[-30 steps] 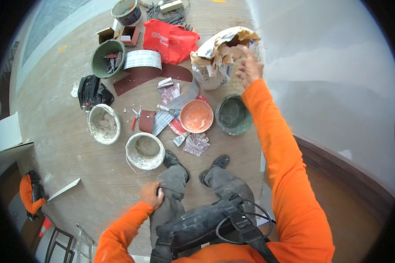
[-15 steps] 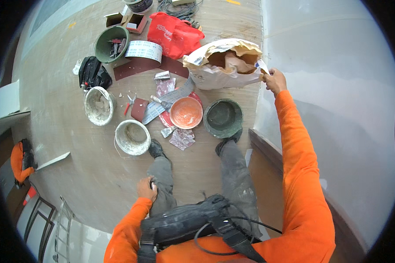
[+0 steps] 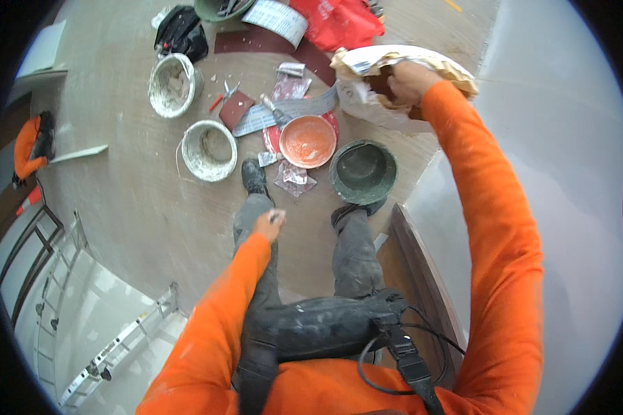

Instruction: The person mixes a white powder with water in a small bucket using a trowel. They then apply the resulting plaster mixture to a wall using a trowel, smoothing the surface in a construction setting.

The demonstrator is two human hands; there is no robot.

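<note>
My right hand (image 3: pixel 412 83) reaches into the torn opening of a white paper sack (image 3: pixel 363 97), fingers curled and partly hidden; what they hold is unclear. My left hand (image 3: pixel 268 225) is closed near my left leg, around something small and dark that I cannot make out. An orange bowl (image 3: pixel 307 145) with pale residue lies beside a green bucket (image 3: pixel 363 169) below the sack. Left of these are two white-crusted buckets (image 3: pixel 208 152), a putty knife (image 3: pixel 277 111), sandpaper strips (image 3: pixel 246 41) and red-handled pliers (image 3: pixel 221 95).
Behind the tools lie a black bag (image 3: pixel 180 31) and a red bag (image 3: pixel 332 21). A person in orange (image 3: pixel 28 145) is at the far left. An aluminium ladder (image 3: pixel 118 353) stands at lower left. A pale wall (image 3: pixel 561 138) runs along the right, with dark trim (image 3: pixel 415 270).
My right hand moved from the sack's outer right edge into its opening. My left hand left my knee and rose forward. The view shifted, so the items appear higher in the picture.
</note>
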